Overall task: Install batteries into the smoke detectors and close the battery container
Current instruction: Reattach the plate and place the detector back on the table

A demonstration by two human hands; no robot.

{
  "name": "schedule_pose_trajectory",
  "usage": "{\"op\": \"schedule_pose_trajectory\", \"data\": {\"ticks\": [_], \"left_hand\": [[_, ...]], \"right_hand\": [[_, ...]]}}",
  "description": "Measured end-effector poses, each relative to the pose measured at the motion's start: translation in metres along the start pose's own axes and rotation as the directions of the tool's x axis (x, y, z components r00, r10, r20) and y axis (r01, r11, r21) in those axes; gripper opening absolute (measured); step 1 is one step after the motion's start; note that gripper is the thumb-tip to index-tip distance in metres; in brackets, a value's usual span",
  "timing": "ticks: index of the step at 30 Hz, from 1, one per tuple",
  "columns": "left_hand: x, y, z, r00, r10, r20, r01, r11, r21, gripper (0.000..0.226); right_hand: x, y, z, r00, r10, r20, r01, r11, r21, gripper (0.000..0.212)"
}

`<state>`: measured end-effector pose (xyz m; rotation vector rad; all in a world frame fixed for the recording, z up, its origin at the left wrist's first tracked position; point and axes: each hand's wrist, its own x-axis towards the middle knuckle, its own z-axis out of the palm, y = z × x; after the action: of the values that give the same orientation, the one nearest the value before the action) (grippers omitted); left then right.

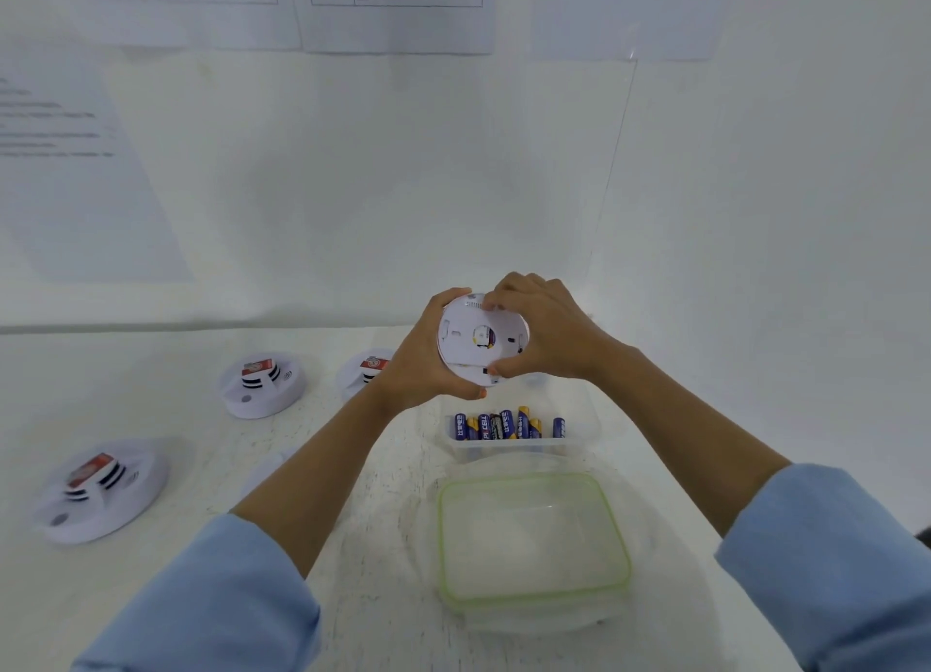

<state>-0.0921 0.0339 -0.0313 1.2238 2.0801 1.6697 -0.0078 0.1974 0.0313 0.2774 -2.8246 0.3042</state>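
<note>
Sleeves: a person's light-blue left sleeve (216, 601) and right sleeve (826, 560) frame the bottom of the shot, with bare forearms reaching forward over a white table (383, 495).
Lid: a clear lid (534, 545) with a green rim lies flat on the table between the forearms, off the box and just in front of it.
Near-left detector: a round white near-left detector (101, 490) sits on the table well to the left, with a red-labelled piece on top.
Battery container: the clear battery container (579, 442) stands open just beyond the lid.
Batteries: a row of mostly blue-and-yellow batteries (504, 425) stands inside the box.
Smoke detector: the white smoke detector (481, 339) is held up off the table, above the far side of the open box, tilted with its flat back toward the camera.
Left hand: the left hand (418, 364) wraps the disc's left edge, thumb curled under its lower rim.
Right hand: the right hand (544, 334) grips the right side, fingers curled over the top edge and thumb pinching the bottom.
Middle detector: a middle detector (262, 384) rests farther back on the left.
Far detector: a far detector (365, 369) is partly hidden behind the left wrist.
Backdrop: printed sheets (398, 6) hang on the white wall, their text too blurred to read.
</note>
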Motion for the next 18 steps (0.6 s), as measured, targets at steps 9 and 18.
{"op": "schedule_pose_trajectory", "data": {"ticks": [9,18], "left_hand": [[-0.004,0.001,-0.003,1.000,-0.003,0.021,0.004,0.999,-0.040,0.106],[-0.010,0.004,-0.003,1.000,0.009,0.030,-0.009,1.000,0.012,0.105]], "right_hand": [[-0.006,-0.003,-0.004,0.998,-0.012,0.054,0.017,0.995,-0.099,0.071],[-0.003,-0.015,-0.008,0.996,-0.075,0.042,0.082,0.976,-0.202,0.069]]}}
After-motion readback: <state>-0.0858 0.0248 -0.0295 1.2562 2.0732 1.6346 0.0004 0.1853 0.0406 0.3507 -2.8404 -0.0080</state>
